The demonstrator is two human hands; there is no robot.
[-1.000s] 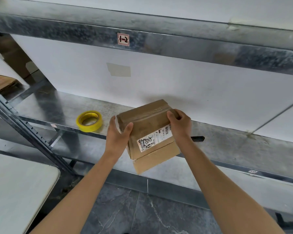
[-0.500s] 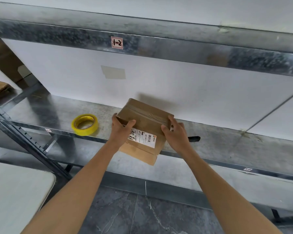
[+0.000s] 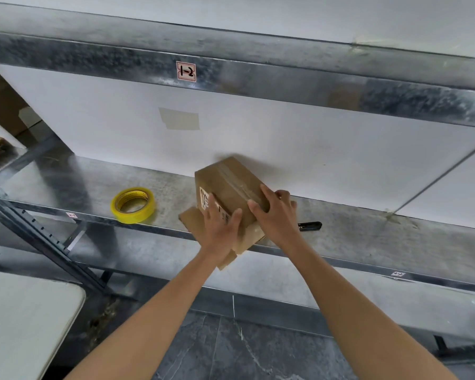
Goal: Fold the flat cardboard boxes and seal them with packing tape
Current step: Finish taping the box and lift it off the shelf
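At shelf [image 3: 368, 237] edge, L hand [image 3: 220, 229] presses box [image 3: 225, 176] on label side; R hand [image 3: 274, 215] grips taped top. Prob. light, stiff; hold at corners.

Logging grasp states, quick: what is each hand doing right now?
Left hand: open, fingers straight, pressing on the labelled side of the cardboard box.
Right hand: closed round the box's right edge, holding it.
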